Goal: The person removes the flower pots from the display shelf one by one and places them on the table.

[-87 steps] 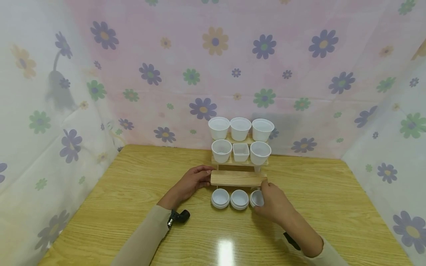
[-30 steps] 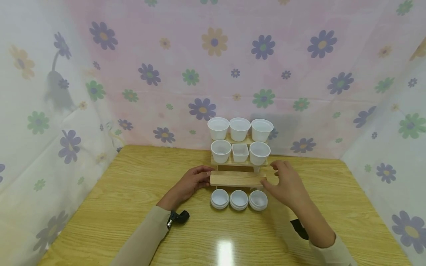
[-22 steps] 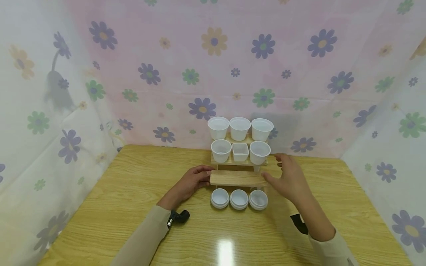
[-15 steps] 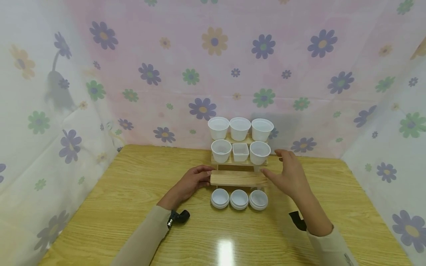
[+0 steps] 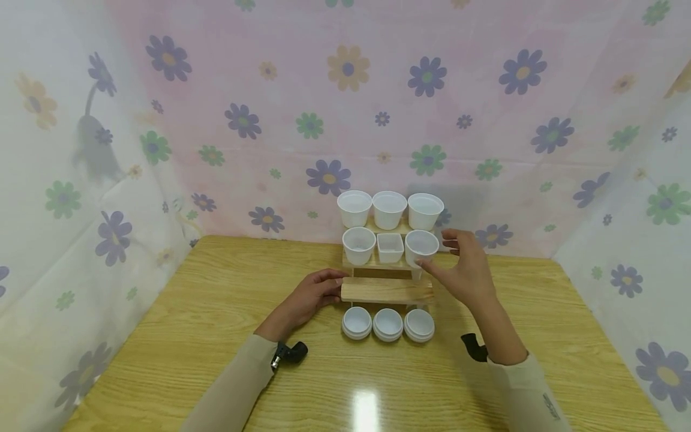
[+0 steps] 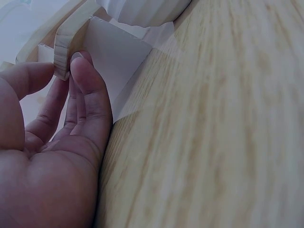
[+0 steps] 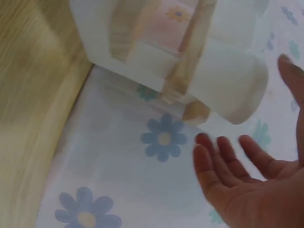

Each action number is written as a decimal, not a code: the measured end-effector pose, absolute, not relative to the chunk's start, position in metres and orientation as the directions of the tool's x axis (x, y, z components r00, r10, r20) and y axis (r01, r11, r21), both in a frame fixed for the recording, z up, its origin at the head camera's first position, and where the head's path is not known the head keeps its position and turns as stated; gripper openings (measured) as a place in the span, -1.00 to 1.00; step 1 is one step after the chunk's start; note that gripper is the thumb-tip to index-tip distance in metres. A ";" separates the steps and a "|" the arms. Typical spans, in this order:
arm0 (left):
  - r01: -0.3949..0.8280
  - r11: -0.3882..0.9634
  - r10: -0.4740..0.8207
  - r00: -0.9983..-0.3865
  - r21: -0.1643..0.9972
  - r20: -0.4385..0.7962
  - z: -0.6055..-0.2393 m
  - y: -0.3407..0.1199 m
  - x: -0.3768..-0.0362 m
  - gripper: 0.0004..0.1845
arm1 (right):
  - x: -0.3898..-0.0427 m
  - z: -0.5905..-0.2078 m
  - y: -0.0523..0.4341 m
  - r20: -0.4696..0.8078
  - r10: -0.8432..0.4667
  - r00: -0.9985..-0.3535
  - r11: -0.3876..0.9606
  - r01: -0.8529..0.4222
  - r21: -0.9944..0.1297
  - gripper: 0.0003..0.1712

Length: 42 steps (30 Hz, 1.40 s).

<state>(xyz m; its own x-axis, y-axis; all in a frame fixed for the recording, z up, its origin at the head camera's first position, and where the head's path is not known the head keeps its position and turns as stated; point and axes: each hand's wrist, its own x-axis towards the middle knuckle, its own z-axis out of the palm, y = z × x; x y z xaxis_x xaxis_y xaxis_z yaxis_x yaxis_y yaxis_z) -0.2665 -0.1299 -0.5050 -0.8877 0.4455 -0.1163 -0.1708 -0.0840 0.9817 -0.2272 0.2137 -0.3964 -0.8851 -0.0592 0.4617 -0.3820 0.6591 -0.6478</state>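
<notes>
Remotely, I watched both hands at the wooden rack (image 5: pixel 385 290), which stood at the far side of the table (image 5: pixel 216 312), close to the flowered cloth (image 5: pixel 345 90).

The left hand (image 5: pixel 310 296) gripped the left end of the rack's lowest step. In the left wrist view its fingertips (image 6: pixel 80 66) pressed against the end of the wood, with the thumb close on the other side.

The right hand (image 5: pixel 464 270) was raised beside the middle step, fingers spread and relaxed, grasping nothing. Its thumb reached toward the right-hand cup (image 5: pixel 422 247) on that step. From the head view I could not tell whether the thumb touched the cup. The right wrist view showed the cup (image 7: pixel 228 85) lying just ahead of the open palm (image 7: pixel 256 190), apart from the fingers.

As for progress, I judged the work partway. The lowest step was bare, and three shallow cups (image 5: pixel 388 324) sat in a row on the table just in front of it. The two upper steps were full: three cups (image 5: pixel 390 209) on top, and on the middle step a left cup (image 5: pixel 358 245), a small square tub (image 5: pixel 391 247) and the right-hand cup. That cup stood upright in its place, not yet grasped.
</notes>
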 end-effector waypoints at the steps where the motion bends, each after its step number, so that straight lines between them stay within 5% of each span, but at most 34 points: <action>1: -0.173 -0.084 0.444 -0.888 0.981 -0.119 -0.505 -0.130 -0.267 -0.59 | -0.229 -0.398 0.214 0.480 -0.053 -0.876 0.646 -0.397 -0.652 -0.10; 11: -0.173 -0.081 0.442 -0.889 0.982 -0.120 -0.505 -0.130 -0.267 -0.61 | -0.244 -0.420 0.211 0.589 -0.019 -0.808 0.548 -0.501 -0.670 -0.09; 21: -0.169 -0.087 0.444 -0.889 0.982 -0.114 -0.507 -0.130 -0.267 -0.62 | -0.246 -0.430 0.207 0.633 -0.055 -0.772 0.589 -0.537 -0.604 -0.12; 42: -0.178 -0.102 0.451 -0.885 0.979 -0.114 -0.507 -0.131 -0.267 -0.61 | -0.243 -0.430 0.202 0.620 -0.052 -0.783 0.593 -0.524 -0.611 -0.18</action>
